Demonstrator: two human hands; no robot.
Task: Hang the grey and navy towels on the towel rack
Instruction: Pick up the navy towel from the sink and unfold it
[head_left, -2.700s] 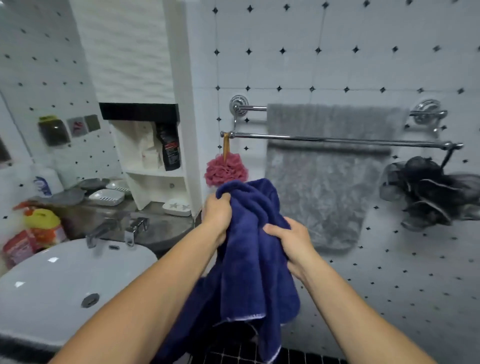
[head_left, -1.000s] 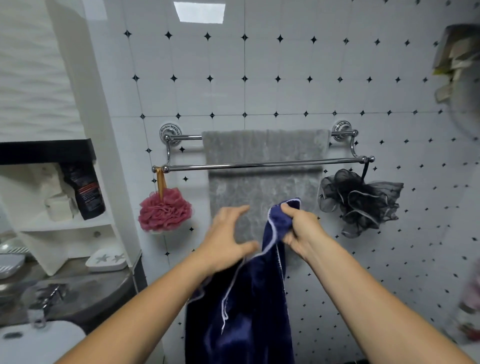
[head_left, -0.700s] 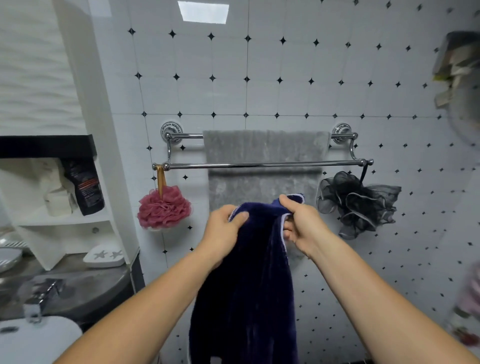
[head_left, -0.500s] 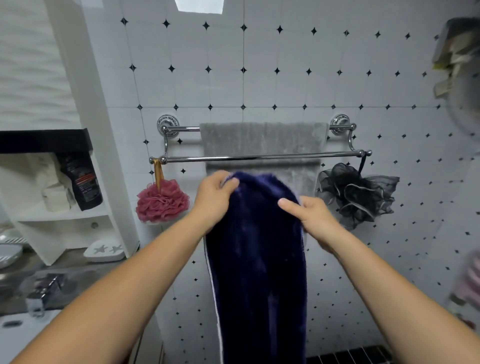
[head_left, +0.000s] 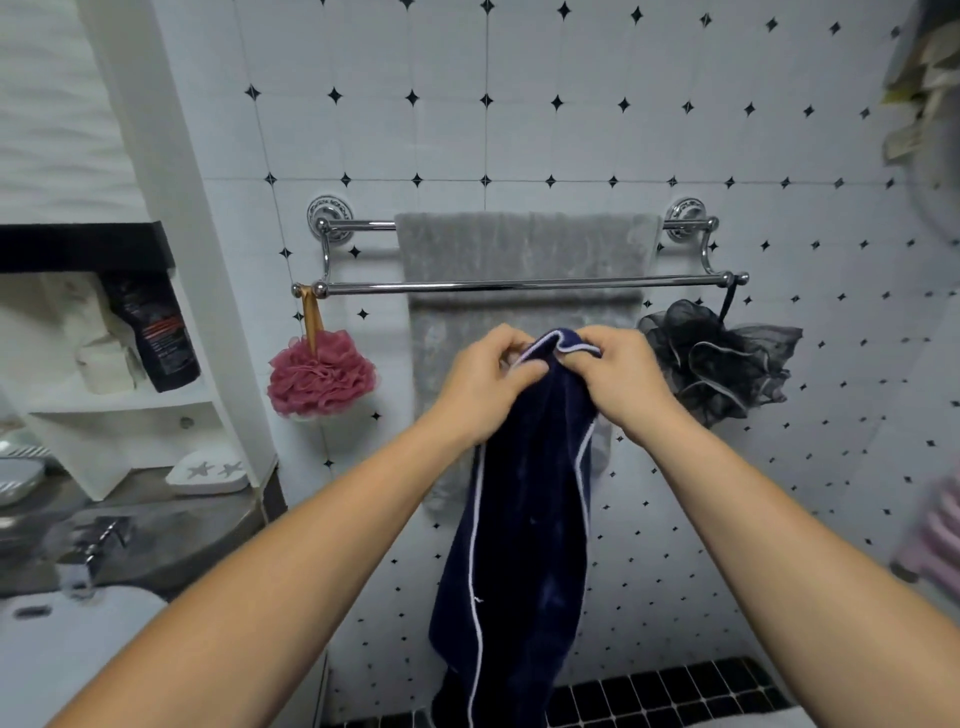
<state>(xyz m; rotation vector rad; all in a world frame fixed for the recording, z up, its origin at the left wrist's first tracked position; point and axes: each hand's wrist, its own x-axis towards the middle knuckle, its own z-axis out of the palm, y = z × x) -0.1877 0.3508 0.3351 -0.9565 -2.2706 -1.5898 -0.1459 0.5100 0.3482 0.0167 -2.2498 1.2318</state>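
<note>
The grey towel (head_left: 524, 249) hangs over the back bar of the chrome towel rack (head_left: 363, 287) on the tiled wall, reaching down behind my hands. The navy towel (head_left: 524, 530), edged in white, hangs bunched and narrow below the front bar. My left hand (head_left: 485, 387) and my right hand (head_left: 626, 382) pinch its top edge close together, a little under the front bar and in front of the grey towel.
A pink bath pouf (head_left: 319, 374) hangs from the rack's left end, a black one (head_left: 722, 364) from its right end. At the left are a white shelf unit (head_left: 119, 400) with a dark bottle (head_left: 156, 332), a soap dish (head_left: 208, 470), a tap (head_left: 98, 540) and the sink (head_left: 62, 649).
My hands have come closer together at the towel's top edge and dropped lower under the front bar. The navy towel has gone from spread flat to bunched and narrow.
</note>
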